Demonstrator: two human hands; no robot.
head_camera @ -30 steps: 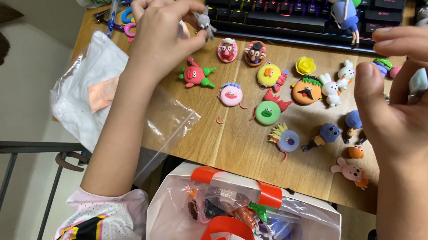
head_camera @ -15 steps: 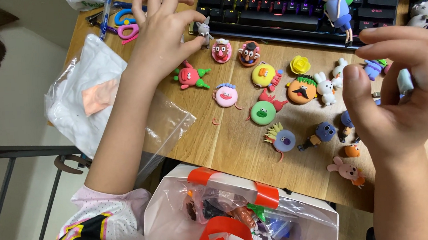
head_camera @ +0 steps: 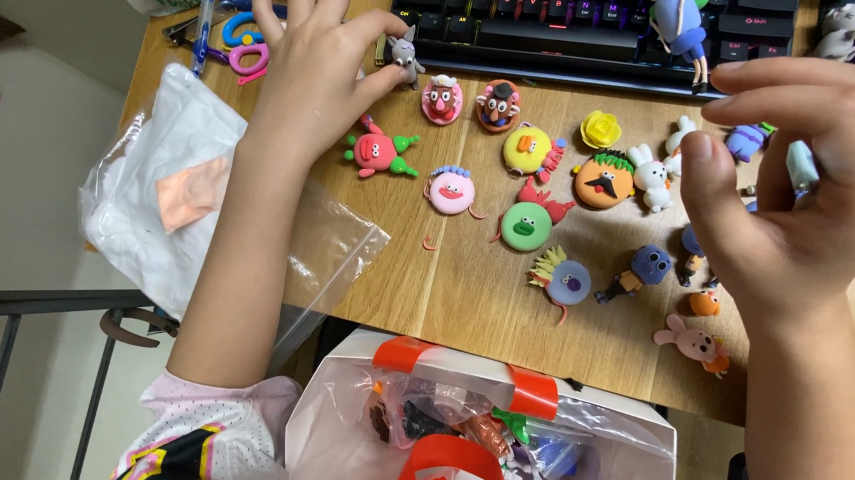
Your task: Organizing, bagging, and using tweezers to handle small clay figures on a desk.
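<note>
My left hand (head_camera: 320, 72) reaches to the far side of the wooden desk (head_camera: 451, 288) and pinches a small grey clay figure (head_camera: 402, 53) between thumb and forefinger, just in front of the black keyboard (head_camera: 552, 11). My right hand (head_camera: 796, 204) hovers over the desk's right side, fingers curled around a small pale blue piece (head_camera: 801, 166), mostly hidden. Between the hands lie several clay figures: a red one with green limbs (head_camera: 376, 153), a pink face (head_camera: 450, 190), a green disc (head_camera: 526, 226), an orange moustached face (head_camera: 604, 182) and a white rabbit (head_camera: 652, 178).
A blue-and-white figurine (head_camera: 674, 2) stands on the keyboard. Crumpled plastic bags (head_camera: 178, 187) lie at the desk's left edge, with scissors (head_camera: 244, 47) behind them. Below the front edge hangs an open white bag (head_camera: 362, 445) with orange tape and more pieces. A black railing (head_camera: 40, 297) is at left.
My left hand has closed thumb and forefinger onto the grey figure. My right hand has drifted slightly down and left over the figures, still curled around the pale piece.
</note>
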